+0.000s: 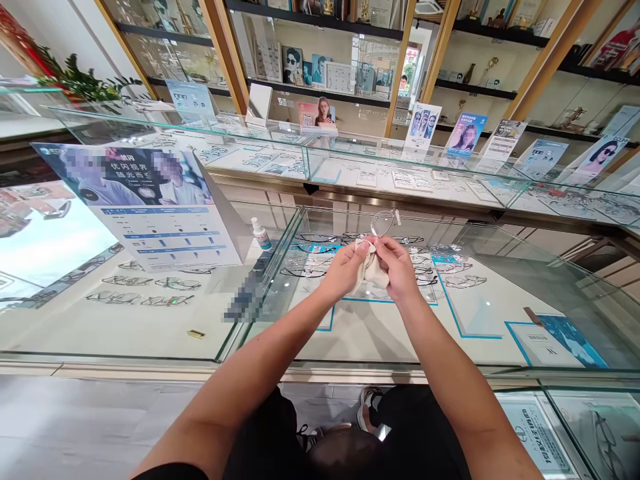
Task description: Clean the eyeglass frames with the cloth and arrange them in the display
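Above the glass counter, both my hands come together around a crumpled cream cloth (369, 275). My left hand (347, 268) is closed on the cloth, thumb on top. My right hand (397, 265) pinches a thin-rimmed pair of eyeglasses, with its fingers also against the cloth. One round clear lens (383, 224) sticks up beyond my fingertips, and a temple end (397, 217) shows beside it. The other lens is hidden by the cloth and fingers. Beneath my hands, rows of spectacle frames (306, 272) lie inside the glass case.
A small white spray bottle (260, 235) stands left of my hands on the glass counter (360, 347). Farther left is a large folded display sign (165, 207). A dark phone-like object, partly blurred (245, 297), lies near the glass seam. More display cases (350, 157) run behind.
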Available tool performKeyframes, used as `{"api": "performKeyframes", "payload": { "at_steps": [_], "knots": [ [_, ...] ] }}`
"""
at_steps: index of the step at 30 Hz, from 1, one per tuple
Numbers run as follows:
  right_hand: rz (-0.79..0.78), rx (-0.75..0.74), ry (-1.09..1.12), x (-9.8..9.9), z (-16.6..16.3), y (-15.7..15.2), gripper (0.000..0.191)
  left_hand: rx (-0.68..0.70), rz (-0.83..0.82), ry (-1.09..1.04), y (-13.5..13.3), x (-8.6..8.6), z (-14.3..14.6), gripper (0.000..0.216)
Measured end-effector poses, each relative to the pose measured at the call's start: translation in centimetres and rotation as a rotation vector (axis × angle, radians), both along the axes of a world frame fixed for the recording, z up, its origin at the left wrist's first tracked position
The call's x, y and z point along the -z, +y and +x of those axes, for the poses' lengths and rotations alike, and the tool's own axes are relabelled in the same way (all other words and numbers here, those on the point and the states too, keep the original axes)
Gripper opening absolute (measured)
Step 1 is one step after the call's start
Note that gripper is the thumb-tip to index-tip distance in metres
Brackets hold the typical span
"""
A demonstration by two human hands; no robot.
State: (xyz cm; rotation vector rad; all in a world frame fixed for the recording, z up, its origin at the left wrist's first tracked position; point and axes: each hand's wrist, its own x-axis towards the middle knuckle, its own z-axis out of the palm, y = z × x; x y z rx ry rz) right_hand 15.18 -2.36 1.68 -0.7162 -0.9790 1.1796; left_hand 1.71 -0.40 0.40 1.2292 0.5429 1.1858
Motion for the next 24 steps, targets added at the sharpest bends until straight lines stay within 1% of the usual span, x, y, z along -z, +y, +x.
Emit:
{"api": "performKeyframes", "payload": {
  "at_steps": [3, 4, 5, 6, 10, 12, 13, 15, 18, 19, 20, 21, 24],
  "knots": [
    [-0.015, 0.015, 0.007, -0.3, 0.4, 0.1, 0.028, 0.161, -0.024, 0.033, 0.4, -0.5, -0.7, 0.063],
    [-0.028, 0.013, 0.014, -0.3, 0.4, 0.1, 0.028, 0.192, -0.025, 0.041, 0.3, -0.6, -0.8, 0.062],
    [-0.042, 0.010, 0.023, -0.3, 0.3, 0.1, 0.028, 0.191, -0.026, 0.041, 0.2, -0.8, -0.8, 0.062],
    [-0.055, 0.006, 0.031, -0.3, 0.2, 0.1, 0.028, 0.163, -0.030, 0.035, 0.1, -0.8, -0.6, 0.062],
    [-0.076, -0.016, 0.045, -0.3, -0.5, -0.2, 0.025, -0.032, -0.034, 0.020, -0.7, -0.9, 0.3, 0.060],
    [-0.072, -0.013, 0.051, -0.4, -0.5, -0.2, 0.024, -0.067, -0.003, 0.029, -0.7, -0.9, 0.4, 0.061],
    [-0.070, -0.004, 0.054, -0.4, -0.3, -0.2, 0.023, -0.056, 0.006, 0.030, -0.6, -0.9, 0.2, 0.062],
    [-0.078, 0.013, 0.050, -0.5, 0.1, -0.1, 0.024, 0.037, -0.002, 0.042, -0.3, -1.1, -0.4, 0.062],
    [-0.105, 0.034, 0.047, -0.5, 0.7, 0.1, 0.026, 0.241, -0.005, 0.097, 0.0, -1.3, -1.2, 0.060],
    [-0.110, 0.038, 0.044, -0.4, 0.7, 0.1, 0.026, 0.266, 0.012, 0.104, 0.0, -1.3, -1.3, 0.061],
    [-0.110, 0.037, 0.039, -0.4, 0.7, 0.1, 0.027, 0.255, 0.031, 0.101, 0.0, -1.2, -1.2, 0.062],
    [-0.101, 0.033, 0.033, -0.3, 0.5, 0.1, 0.028, 0.214, 0.047, 0.094, -0.1, -1.1, -1.0, 0.063],
    [-0.032, 0.018, 0.012, 0.0, 0.1, 0.1, 0.026, 0.034, 0.066, 0.079, -0.2, -0.7, -0.2, 0.062]
  ]
}}
